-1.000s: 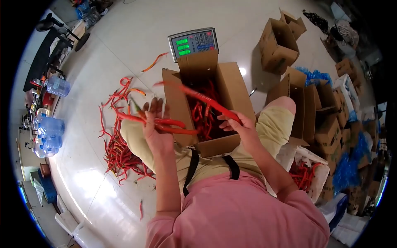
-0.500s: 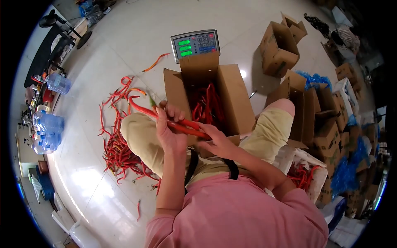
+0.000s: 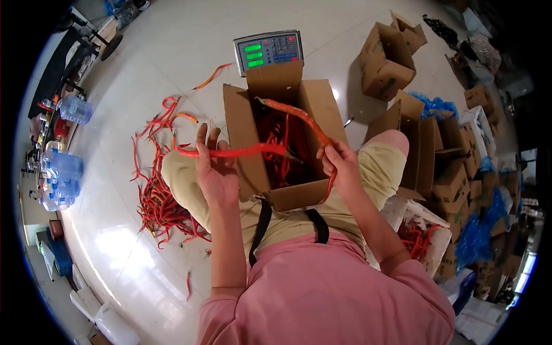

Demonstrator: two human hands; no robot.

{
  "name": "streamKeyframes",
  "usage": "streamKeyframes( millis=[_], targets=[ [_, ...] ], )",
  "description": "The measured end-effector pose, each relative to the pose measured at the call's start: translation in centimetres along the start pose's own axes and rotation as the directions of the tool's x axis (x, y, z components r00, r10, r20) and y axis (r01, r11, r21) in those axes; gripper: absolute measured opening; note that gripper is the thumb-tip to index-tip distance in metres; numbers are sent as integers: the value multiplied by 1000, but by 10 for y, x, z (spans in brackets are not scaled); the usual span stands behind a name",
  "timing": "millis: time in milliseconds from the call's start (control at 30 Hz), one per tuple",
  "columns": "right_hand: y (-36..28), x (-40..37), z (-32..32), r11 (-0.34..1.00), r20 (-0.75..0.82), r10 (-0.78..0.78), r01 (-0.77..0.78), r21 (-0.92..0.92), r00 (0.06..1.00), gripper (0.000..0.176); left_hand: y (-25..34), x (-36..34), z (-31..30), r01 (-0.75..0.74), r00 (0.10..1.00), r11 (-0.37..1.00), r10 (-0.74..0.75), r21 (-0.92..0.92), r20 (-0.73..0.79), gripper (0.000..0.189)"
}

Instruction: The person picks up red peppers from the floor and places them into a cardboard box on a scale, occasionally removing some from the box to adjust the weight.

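Observation:
My left hand (image 3: pixel 217 178) has a long red chili pepper (image 3: pixel 247 150) between the thumb and the fingers, the fingers partly spread. The pepper's stem end reaches over the open cardboard box (image 3: pixel 244 138) in front of me. Closed around a longer, orange-red chili pepper (image 3: pixel 296 111) is my right hand (image 3: pixel 340 164), at the box's right side. One end of that pepper points up over the box, and its thin tail hangs below the hand. More red chili peppers (image 3: pixel 279 164) lie inside the box.
A scale (image 3: pixel 268 49) with green displays stands behind the box. Loose chilies (image 3: pixel 164 201) are heaped on the floor to my left. At my right are a white foam box (image 3: pixel 440 238) of chilies, cardboard boxes (image 3: pixel 386 66) and blue plastic (image 3: pixel 480 241).
My hands have moved apart, the right one out to the right. The two peppers, held close together before, are now in separate hands over the box.

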State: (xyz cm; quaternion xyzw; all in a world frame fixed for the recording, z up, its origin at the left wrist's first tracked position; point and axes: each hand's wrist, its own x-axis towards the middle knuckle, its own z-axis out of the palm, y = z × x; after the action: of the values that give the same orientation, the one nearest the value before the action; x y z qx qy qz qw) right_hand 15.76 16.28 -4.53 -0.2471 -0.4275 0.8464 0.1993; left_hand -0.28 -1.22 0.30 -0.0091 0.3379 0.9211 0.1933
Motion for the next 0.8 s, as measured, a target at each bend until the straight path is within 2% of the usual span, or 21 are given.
streamKeyframes(
  millis=[67, 100, 167, 200, 233, 267, 333, 367, 433, 467, 500, 533, 600, 667, 700, 767, 800],
  targets=[
    [2, 10, -1, 999, -47, -6, 5, -33, 999, 28, 3, 2, -9, -7, 999, 1000, 6, 12, 50, 32],
    [9, 20, -12, 998, 33, 6, -4, -69, 999, 33, 2, 4, -13, -30, 996, 999, 28, 18, 80, 29],
    [20, 32, 0, 939, 60, -113, 126, -321, 992, 36, 0, 6, -20, -69, 988, 997, 64, 26, 139, 23],
    [26, 37, 6, 878, 86, -168, 189, -440, 982, 38, -2, 3, -18, -97, 987, 994, 91, 41, 136, 20],
    [32, 40, 9, 694, 120, -270, 280, -664, 955, 44, -2, 1, -13, -128, 984, 990, 120, 55, 135, 18],
    [34, 38, 12, 812, 140, -183, 230, -537, 973, 44, -4, -1, -9, -162, 979, 984, 151, 69, 136, 16],
    [27, 21, 30, 966, 224, -13, 70, -250, 975, 46, -13, -7, -10, -252, 954, 936, 196, 246, 229, 13],
    [26, 16, 33, 990, 345, 143, -130, -58, 928, 47, -17, -12, -12, -297, 938, 896, 209, 330, 275, 12],
    [29, 8, 43, 962, 354, 177, -237, 135, 918, 46, -26, -24, -12, -384, 844, 718, 18, 581, 536, 10],
    [28, 6, 47, 931, 360, 191, -285, 229, 913, 45, -34, -31, -6, -468, 748, 643, -77, 606, 659, 16],
    [24, 10, 49, 907, 334, 181, -288, 306, 925, 39, -42, -35, -5, -615, 650, 498, -118, 612, 750, 29],
    [23, 16, 44, 927, 278, 147, -231, 297, 949, 37, -46, -42, -3, -592, 662, 449, -202, 669, 722, 41],
    [19, 29, 23, 956, 163, 72, -114, 269, 984, 33, -41, -49, 1, -674, 603, 376, -217, 636, 768, 48],
    [0, 37, 13, 956, 48, 26, -39, 289, 999, 28, -24, -49, -8, -453, 700, 494, -318, 742, 639, 47],
    [-14, 40, 11, 975, -13, -27, 29, 219, 1000, 27, -13, -49, -18, -323, 733, 540, -377, 777, 567, 47],
    [-34, 47, 11, 986, -74, -141, 146, 77, 987, 26, 2, -41, -60, -368, 844, 594, -109, 715, 525, 41],
    [-40, 51, 10, 980, -77, -197, 198, 10, 977, 26, 16, -36, -70, -421, 887, 612, 124, 670, 444, 41]
  ],
)
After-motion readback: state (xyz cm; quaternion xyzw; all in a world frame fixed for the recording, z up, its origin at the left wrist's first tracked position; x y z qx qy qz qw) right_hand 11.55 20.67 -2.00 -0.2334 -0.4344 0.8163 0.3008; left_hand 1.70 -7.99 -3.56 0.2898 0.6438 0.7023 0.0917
